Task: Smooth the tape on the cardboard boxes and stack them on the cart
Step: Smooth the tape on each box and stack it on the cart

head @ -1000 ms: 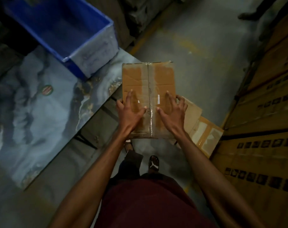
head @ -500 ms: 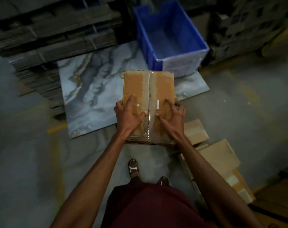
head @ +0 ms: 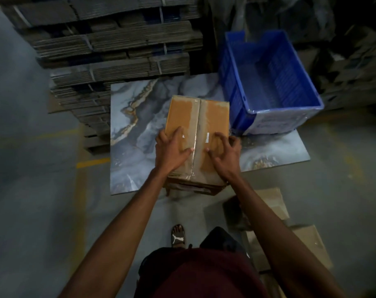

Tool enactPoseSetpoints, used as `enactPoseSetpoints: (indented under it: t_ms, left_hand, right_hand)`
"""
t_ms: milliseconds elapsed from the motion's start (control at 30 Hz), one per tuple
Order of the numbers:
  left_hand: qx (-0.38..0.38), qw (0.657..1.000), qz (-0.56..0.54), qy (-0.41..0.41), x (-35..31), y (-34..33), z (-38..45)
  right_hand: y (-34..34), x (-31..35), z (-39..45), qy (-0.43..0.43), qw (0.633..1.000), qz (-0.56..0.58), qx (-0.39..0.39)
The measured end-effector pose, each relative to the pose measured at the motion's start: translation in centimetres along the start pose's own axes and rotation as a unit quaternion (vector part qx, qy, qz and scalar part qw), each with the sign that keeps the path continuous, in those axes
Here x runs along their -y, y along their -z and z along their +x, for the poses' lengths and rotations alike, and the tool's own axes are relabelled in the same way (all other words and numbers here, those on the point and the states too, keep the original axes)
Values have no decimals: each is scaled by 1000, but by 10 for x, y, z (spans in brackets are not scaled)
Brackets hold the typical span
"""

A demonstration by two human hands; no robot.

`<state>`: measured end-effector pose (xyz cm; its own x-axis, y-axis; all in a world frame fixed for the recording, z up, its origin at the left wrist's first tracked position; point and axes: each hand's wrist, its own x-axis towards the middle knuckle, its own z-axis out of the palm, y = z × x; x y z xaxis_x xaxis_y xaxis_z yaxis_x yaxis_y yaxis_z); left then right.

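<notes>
Over the last second my view swings from the cart side round to the marble-patterned bench [head: 139, 130], so the cardboard box [head: 196, 123] I carry now hangs above its near edge, beside the blue crate [head: 275, 117]. Left hand [head: 172, 150] lies flat on the lid, fingers straight; right hand [head: 224, 151] presses beside the tape seam [head: 195, 143], fingers curled at the box edge. Judgement: the box is heading away from the cart, probably for more smoothing; stacking not yet done.
</notes>
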<state>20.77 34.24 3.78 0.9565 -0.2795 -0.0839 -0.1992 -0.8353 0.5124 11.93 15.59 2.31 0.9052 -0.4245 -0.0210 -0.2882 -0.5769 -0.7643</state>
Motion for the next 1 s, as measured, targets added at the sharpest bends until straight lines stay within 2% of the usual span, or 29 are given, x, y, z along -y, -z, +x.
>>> enactPoseSetpoints:
  t_ms: [100,267,300,367,433,533,633,733,833,1000]
  left_hand:
    - [33,999,8,-17,2,8,44]
    - [103,994,12,-45,8,27,111]
    - [91,994,49,-44,9,30,120]
    - [18,988,152,-36,8,30,129]
    - [-57,976,212,-7,0,18,121]
    - [-115,978,167,46,-26,-6,84]
    - [-114,985,119,55,-43,-22,58]
    - [-104,991,89,1,-27,-22,51]
    - [-62,982,153,-88,3,-14,51]
    - [38,964,203,-169,41,19,65]
  right_hand:
    - [7,3,40,36,995,-93,26]
    - [12,5,116,192,951,-223,97]
    - [11,7,129,216,942,-230,114]
    - [4,11,148,243,933,-232,128]
    - [-6,13,153,232,940,-223,116]
    - [-23,18,143,193,955,-209,81]
    - [-37,30,136,163,963,-192,93]
    - [-46,36,133,155,963,-202,95]
    - [-45,34,134,191,946,-247,90]
    - [-37,30,123,259,925,-270,67]
